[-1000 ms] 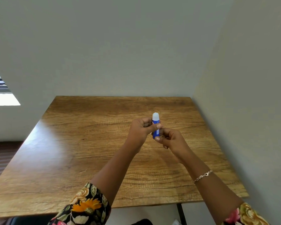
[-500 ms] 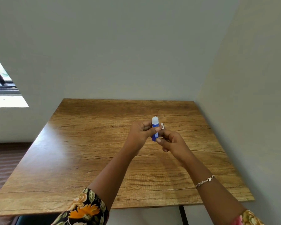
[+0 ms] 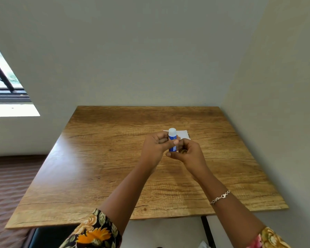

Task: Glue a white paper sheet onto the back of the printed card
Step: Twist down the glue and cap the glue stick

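Note:
A blue glue stick with a white cap stands upright between both hands above the wooden table. My left hand grips its upper body, thumb across the front. My right hand holds its lower end from the right. A white paper sheet lies flat on the table just behind the hands, mostly hidden by them. I cannot make out any printed card.
The table sits in a room corner, with walls along its far and right edges. A window is at the left. A dark table leg shows below the near edge.
The view has tilted so the hands sit lower, and the white sheet behind the glue stick has come into sight. Both hands keep their grip on the glue stick.

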A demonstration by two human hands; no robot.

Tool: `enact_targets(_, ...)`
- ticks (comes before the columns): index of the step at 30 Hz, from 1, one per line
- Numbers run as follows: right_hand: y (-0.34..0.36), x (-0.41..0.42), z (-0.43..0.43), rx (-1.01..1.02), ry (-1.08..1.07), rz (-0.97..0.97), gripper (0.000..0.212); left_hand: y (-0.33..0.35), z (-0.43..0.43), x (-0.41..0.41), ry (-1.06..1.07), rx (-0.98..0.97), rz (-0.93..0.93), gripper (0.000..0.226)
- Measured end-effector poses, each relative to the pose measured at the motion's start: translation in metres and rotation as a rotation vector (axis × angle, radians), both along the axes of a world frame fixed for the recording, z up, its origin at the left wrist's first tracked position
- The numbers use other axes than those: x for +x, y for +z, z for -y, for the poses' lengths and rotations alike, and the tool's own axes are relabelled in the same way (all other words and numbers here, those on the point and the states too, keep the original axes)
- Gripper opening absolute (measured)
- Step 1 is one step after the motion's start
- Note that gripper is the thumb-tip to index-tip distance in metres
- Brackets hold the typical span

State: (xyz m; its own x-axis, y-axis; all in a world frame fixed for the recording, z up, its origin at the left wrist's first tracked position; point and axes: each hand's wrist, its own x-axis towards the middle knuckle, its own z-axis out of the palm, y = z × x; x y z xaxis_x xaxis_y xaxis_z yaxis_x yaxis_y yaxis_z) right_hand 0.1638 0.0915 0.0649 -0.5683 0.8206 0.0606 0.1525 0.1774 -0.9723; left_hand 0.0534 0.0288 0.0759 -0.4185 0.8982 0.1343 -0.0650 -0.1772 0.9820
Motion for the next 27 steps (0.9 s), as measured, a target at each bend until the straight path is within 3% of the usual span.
enact_targets(3, -0.005, -0.004, 0.011, 0.016, -0.072, -0.037, 0.028, 0.002, 0.008, -0.003, -0.037, 0.02, 0.005, 0.015)
enact_targets(7, -0.002, 0.0, 0.019, -0.092, 0.074, -0.056, 0.037, 0.005, 0.017, -0.011, -0.143, 0.012, -0.016, 0.019)
enact_targets(11, 0.005, 0.005, 0.023, -0.098, 0.232, -0.048, 0.022, 0.01, 0.025, -0.021, -0.175, -0.019, -0.105, 0.016)
enact_targets(18, 0.013, -0.01, 0.03, -0.055, 0.129, -0.074, 0.021, 0.013, 0.034, -0.02, -0.177, 0.036, -0.034, 0.021)
enact_targets(24, 0.012, -0.021, 0.041, 0.005, -0.057, -0.043, 0.04, 0.017, 0.037, -0.021, -0.176, 0.063, -0.017, 0.022)
enact_targets(27, 0.013, -0.019, 0.043, 0.021, 0.009, -0.037, 0.045, 0.02, 0.039, -0.028, -0.191, 0.056, -0.088, 0.023)
